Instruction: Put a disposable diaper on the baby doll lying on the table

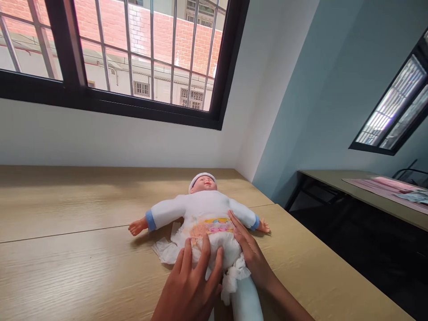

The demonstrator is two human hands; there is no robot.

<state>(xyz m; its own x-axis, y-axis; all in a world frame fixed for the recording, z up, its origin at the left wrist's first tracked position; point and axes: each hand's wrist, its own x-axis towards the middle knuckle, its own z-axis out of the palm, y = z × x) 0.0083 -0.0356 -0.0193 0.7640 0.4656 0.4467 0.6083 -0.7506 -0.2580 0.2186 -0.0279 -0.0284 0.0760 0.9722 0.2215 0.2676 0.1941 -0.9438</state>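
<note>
A baby doll [205, 203] in a white top with blue cuffs and a white cap lies on its back on the wooden table [83, 267], arms spread. Around its waist is a white diaper [227, 247] with a coloured printed band at the front; a loose flap spreads on the table to the left. My left hand [197, 276] rests on the diaper's lower front, fingers apart. My right hand [250, 252] lies against the diaper's right side, fingers stretched toward the doll's waist. Part of the doll's legs is hidden by my hands.
A barred window [150, 58] is in the wall behind the table. At the right stands a second table [334, 183] with pink and light-blue cloths [394, 189] on it. A dark gap lies between the tables. The near table's right edge runs diagonally.
</note>
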